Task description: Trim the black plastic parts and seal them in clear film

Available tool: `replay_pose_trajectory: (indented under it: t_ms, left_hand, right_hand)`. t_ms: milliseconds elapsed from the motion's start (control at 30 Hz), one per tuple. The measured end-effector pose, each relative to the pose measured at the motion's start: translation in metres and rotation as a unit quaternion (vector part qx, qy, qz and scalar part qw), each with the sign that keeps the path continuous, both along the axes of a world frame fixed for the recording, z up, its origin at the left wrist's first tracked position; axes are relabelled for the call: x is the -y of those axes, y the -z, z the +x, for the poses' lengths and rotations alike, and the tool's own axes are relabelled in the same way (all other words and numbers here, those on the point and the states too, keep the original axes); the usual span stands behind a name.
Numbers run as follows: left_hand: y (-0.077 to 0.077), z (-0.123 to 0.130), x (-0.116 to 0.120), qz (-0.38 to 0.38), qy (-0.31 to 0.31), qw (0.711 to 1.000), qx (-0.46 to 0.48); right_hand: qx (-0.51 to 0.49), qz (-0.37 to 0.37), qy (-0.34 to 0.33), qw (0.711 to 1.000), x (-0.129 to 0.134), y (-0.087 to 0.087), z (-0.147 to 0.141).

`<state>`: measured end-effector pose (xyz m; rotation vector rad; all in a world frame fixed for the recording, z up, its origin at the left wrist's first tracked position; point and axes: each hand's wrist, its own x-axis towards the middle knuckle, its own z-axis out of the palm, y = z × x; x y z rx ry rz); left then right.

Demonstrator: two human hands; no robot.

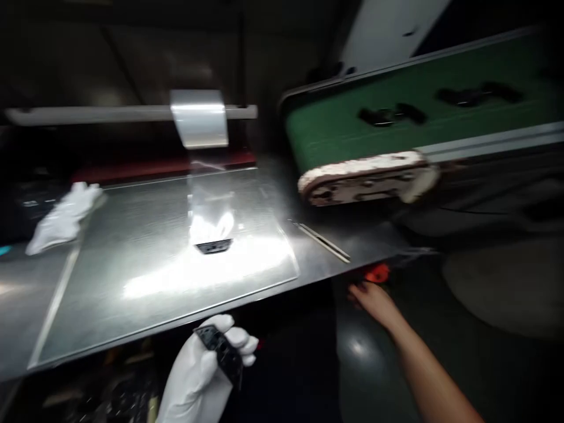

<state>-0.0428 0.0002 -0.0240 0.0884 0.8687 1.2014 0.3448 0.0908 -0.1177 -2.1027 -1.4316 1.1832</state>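
Gloved fingers (238, 336) of the left hand (191, 379) pinch together on a small black part (224, 355) at the near side of a metal table (370, 238), while the bare right hand (372, 298) curls beside an orange object (378, 272), its hold impossible to tell. On the table, a black piece (214, 247) lies at the near end of a clear strip (211, 185), with a white glove (66, 220) to the left; far right, dark pieces (372, 117) sit on a green belt (326, 135).

Beyond the gloved fingers (238, 336), a white glove (65, 218) lies to their left, a green conveyor belt (429, 132) to their right.
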Motion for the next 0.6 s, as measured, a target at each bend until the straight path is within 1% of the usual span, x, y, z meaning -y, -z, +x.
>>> replay_pose_trajectory:
  t_ms: [33,67,100,133,167,200,267,300,333,367,400,467,533,600]
  left_hand:
    - [-0.003,-0.005,-0.002,0.024,-0.007,1.000,0.019]
    - [-0.005,-0.010,-0.004,0.043,-0.012,0.999,0.031]
    - [-0.006,-0.015,-0.006,0.058,-0.016,0.998,0.032]
    - [-0.006,-0.020,-0.006,0.069,-0.018,0.997,0.023]
    - [-0.006,-0.024,-0.006,0.077,-0.017,0.997,0.009]
    - [-0.005,-0.027,-0.005,0.083,-0.016,0.996,-0.008]
    - [-0.004,-0.031,-0.002,0.090,-0.016,0.995,-0.040]
    - [-0.003,-0.033,-0.001,0.094,-0.016,0.994,-0.059]
    - [-0.003,-0.035,0.000,0.099,-0.015,0.992,-0.080]
    - [-0.003,-0.037,0.000,0.105,-0.014,0.989,-0.105]
    - [-0.003,-0.039,0.001,0.113,-0.012,0.985,-0.131]
    - [-0.003,-0.045,0.002,0.129,-0.009,0.977,-0.170]
    - [-0.002,-0.052,0.004,0.135,-0.001,0.970,-0.201]
    - [-0.002,-0.057,0.005,0.131,0.020,0.957,-0.257]
  right_hand:
    - [-0.015,-0.023,-0.050,0.998,0.001,-0.003,-0.014]
    - [-0.032,-0.037,-0.100,0.994,0.004,-0.011,-0.029]
    - [-0.050,-0.038,-0.146,0.987,0.007,-0.022,-0.046]
    - [-0.068,-0.023,-0.185,0.980,0.011,-0.038,-0.066]
    - [-0.090,0.008,-0.224,0.970,0.015,-0.057,-0.088]
    - [-0.105,0.084,-0.283,0.950,0.017,-0.078,-0.112]
    - [-0.159,0.222,-0.367,0.889,0.018,-0.119,-0.160]
    - [-0.174,0.258,-0.391,0.866,0.016,-0.136,-0.183]
    - [-0.181,0.277,-0.412,0.849,0.014,-0.150,-0.203]
    - [-0.178,0.282,-0.432,0.838,0.011,-0.159,-0.221]
    - [-0.170,0.277,-0.450,0.832,0.009,-0.164,-0.235]
    - [-0.158,0.260,-0.476,0.825,0.007,-0.164,-0.253]
    - [-0.161,0.240,-0.487,0.824,0.007,-0.156,-0.262]
    - [-0.173,0.213,-0.480,0.833,0.008,-0.148,-0.266]
